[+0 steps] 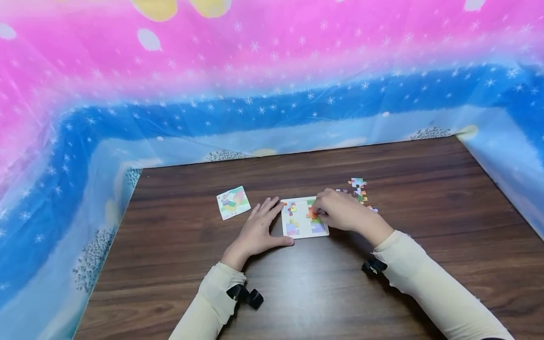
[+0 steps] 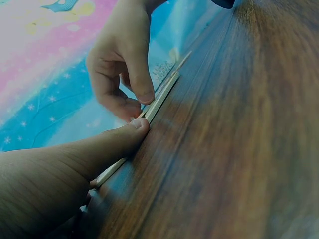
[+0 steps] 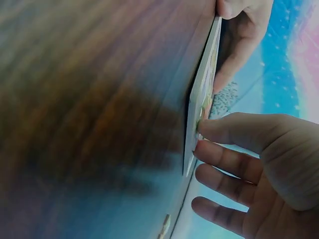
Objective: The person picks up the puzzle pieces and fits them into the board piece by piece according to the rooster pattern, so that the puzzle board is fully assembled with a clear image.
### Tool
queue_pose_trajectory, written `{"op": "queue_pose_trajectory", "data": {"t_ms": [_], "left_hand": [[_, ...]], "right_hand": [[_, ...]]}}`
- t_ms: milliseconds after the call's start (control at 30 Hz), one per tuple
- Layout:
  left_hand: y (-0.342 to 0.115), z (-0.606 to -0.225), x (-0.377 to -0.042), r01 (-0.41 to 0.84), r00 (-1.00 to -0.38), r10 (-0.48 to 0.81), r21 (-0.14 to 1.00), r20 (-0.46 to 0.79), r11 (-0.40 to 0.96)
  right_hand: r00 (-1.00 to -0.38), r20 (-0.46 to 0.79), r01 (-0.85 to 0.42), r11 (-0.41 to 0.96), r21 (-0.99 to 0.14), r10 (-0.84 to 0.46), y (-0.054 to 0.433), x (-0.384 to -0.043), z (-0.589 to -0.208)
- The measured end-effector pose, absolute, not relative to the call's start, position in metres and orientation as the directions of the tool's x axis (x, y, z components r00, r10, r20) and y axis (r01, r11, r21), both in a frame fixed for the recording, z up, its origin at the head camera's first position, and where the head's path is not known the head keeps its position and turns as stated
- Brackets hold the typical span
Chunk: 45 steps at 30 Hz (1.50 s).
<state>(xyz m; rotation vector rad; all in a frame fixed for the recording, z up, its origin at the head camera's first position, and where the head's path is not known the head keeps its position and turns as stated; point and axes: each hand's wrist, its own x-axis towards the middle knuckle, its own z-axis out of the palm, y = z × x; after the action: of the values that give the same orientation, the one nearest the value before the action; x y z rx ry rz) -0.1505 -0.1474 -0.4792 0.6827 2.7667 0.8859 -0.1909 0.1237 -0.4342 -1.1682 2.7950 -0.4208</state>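
A white puzzle tray (image 1: 303,218) lies on the table with colourful jigsaw pieces in its corners. My left hand (image 1: 257,232) rests beside its left side, fingers spread and fairly straight. The left thumb (image 2: 130,130) presses the tray's near edge, and the forefinger reaches the upper left corner. Over the tray's right side, my right hand (image 1: 340,210) pinches an orange and green puzzle piece (image 1: 312,215) between thumb and forefinger, right at the tray's surface. In the right wrist view, the other right fingers (image 3: 224,184) are loosely bent, and the fingertips partly hide the piece.
Several loose puzzle pieces (image 1: 358,183) lie behind and right of the right hand. A square picture card (image 1: 233,203) lies to the left of the tray. The dark wooden table (image 1: 170,264) ends at a patterned cloth backdrop (image 1: 263,108) at the back and sides.
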Motion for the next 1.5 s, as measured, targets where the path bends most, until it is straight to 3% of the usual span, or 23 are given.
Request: {"op": "queue_pose_trajectory", "data": {"t_ms": [167,333,733,1033,1500], "left_hand": [[-0.1470,-0.4793,-0.1514,0.377,-0.883,0.468,0.580,-0.010,0.722],[-0.1462,-0.4778,-0.1511,0.379,-0.881,0.473,0.579,-0.012,0.722],[-0.1456,-0.4779,-0.1506,0.384,-0.881,0.472,0.578,-0.003,0.720],[-0.1444,-0.4782,-0.1523,0.379,-0.882,0.472,0.579,-0.011,0.722],[-0.1455,-0.4796,-0.1526,0.387,-0.881,0.474,0.574,-0.002,0.722]], "right_hand": [[-0.684,0.001,-0.701,0.656,-0.281,-0.730,0.1220,-0.1924,-0.4301],[-0.679,-0.043,-0.677,0.648,-0.351,-0.733,0.1237,-0.1944,-0.4272],[-0.742,-0.055,-0.602,0.701,-0.382,-0.668,0.1288,-0.1863,-0.4318],[-0.747,-0.013,-0.615,0.699,-0.366,-0.665,0.1243,-0.1889,-0.4326],[-0.706,0.040,-0.671,0.650,-0.357,-0.707,0.1260,-0.1921,-0.4363]]}}
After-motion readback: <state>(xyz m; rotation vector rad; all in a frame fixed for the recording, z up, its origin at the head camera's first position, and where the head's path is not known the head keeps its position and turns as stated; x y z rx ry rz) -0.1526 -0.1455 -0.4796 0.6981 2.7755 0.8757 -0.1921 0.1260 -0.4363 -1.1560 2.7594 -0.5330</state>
